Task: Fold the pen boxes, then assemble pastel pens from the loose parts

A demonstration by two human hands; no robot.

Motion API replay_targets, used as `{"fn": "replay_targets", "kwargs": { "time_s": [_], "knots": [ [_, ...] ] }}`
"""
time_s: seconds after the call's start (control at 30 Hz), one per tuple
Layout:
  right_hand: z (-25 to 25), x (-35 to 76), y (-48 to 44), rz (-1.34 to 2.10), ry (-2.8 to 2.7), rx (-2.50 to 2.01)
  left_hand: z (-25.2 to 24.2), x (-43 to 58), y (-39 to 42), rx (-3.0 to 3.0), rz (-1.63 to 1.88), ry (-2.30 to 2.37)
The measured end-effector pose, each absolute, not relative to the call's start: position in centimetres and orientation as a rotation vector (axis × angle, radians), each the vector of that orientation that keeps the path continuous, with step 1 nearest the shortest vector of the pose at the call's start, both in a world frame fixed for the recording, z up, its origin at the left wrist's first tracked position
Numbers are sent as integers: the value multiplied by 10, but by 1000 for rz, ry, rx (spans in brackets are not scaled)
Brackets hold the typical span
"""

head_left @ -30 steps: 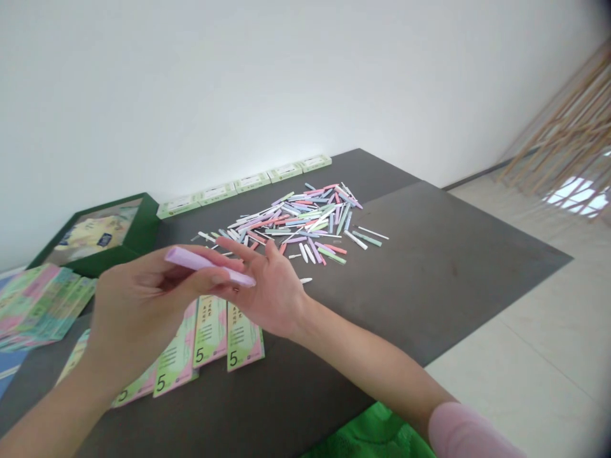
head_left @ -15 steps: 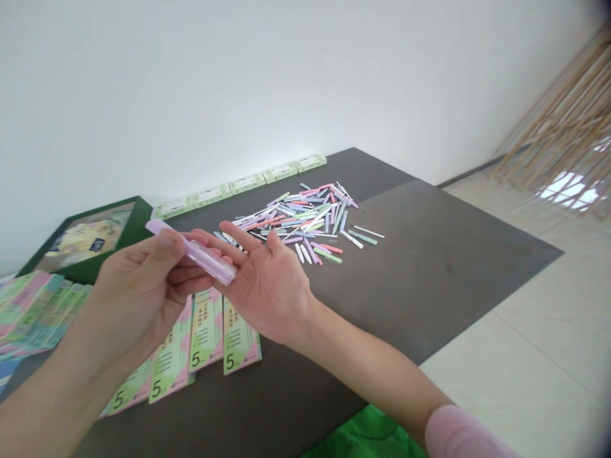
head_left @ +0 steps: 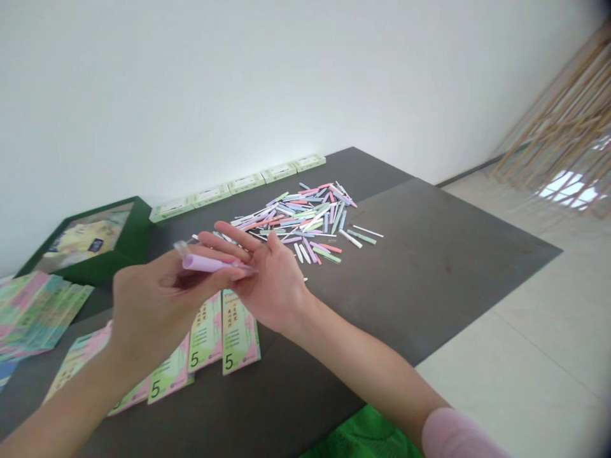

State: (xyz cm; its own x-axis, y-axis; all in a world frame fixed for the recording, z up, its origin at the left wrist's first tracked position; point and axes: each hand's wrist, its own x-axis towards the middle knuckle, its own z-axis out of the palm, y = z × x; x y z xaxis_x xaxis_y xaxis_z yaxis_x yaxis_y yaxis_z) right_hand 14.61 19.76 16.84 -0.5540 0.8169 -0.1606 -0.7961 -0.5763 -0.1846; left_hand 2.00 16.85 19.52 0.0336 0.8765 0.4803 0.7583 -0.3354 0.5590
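My left hand [head_left: 153, 302] pinches a light purple pen barrel [head_left: 203, 263] between thumb and fingers. The barrel's hollow end faces left and its narrower end points right, at my right palm. A small clear plastic piece [head_left: 180, 248] shows just behind the hollow end; I cannot tell whether it is joined to the barrel. My right hand [head_left: 274, 283] lies palm up with fingers stretched out, and its fingers are partly behind the barrel. Beyond the hands is a loose pile of pastel pen parts [head_left: 305, 213] on the dark table [head_left: 405, 254].
Green and pink card packs [head_left: 241, 337] marked 5 lie in a row under my hands. More colourful packs [head_left: 42, 312] are stacked at the left. A green framed box [head_left: 136, 235] and several pale green boxes [head_left: 245, 183] stand along the wall.
My left hand has rolled over, so the purple barrel's hollow end now faces left and the narrow end points right. My right hand stays open in nearly the same place.
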Motion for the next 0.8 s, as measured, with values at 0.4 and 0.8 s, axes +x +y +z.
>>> {"fn": "replay_targets", "kwargs": {
  "time_s": [0.4, 0.8],
  "knots": [
    [159, 133, 195, 2148, 57, -402, 180, 11, 164, 2165, 1156, 1698],
    [167, 132, 181, 2128, 75, -299, 205, 10, 189, 1292, 1448, 1232]
  ]
}}
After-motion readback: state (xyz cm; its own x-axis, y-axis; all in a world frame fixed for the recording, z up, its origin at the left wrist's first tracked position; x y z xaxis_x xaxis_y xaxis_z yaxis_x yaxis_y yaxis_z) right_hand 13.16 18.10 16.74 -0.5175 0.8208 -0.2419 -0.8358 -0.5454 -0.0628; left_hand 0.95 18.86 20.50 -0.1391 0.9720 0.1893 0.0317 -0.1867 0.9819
